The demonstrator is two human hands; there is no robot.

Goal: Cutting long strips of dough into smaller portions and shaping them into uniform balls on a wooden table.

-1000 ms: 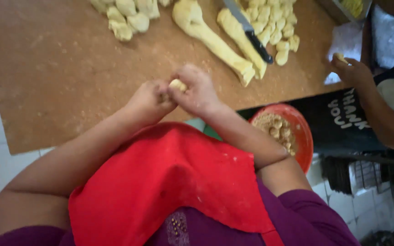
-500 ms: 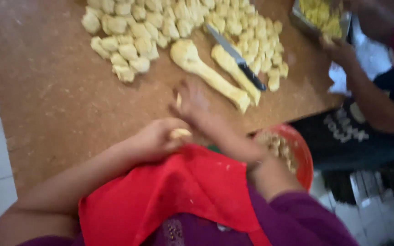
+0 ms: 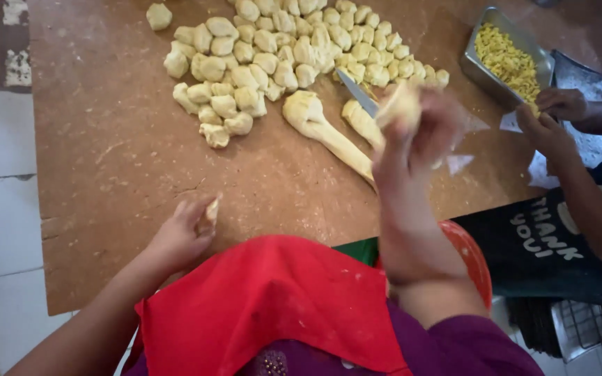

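A small dough scrap (image 3: 212,209) is pinched in the left hand (image 3: 179,237); a dough lump (image 3: 400,106) is gripped by the raised, blurry right hand (image 3: 419,139), knife (image 3: 357,92) just behind it.

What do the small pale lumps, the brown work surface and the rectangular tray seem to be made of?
The small lumps look like soft raw dough: pale yellow, matte, with irregular cut faces. The work surface seems to be brown pressed board or hardboard, dull and flour-dusted; its exact material is unclear. The rectangular tray looks like thin metal, grey with a soft sheen on its walls, and holds yellow crumbly filling.
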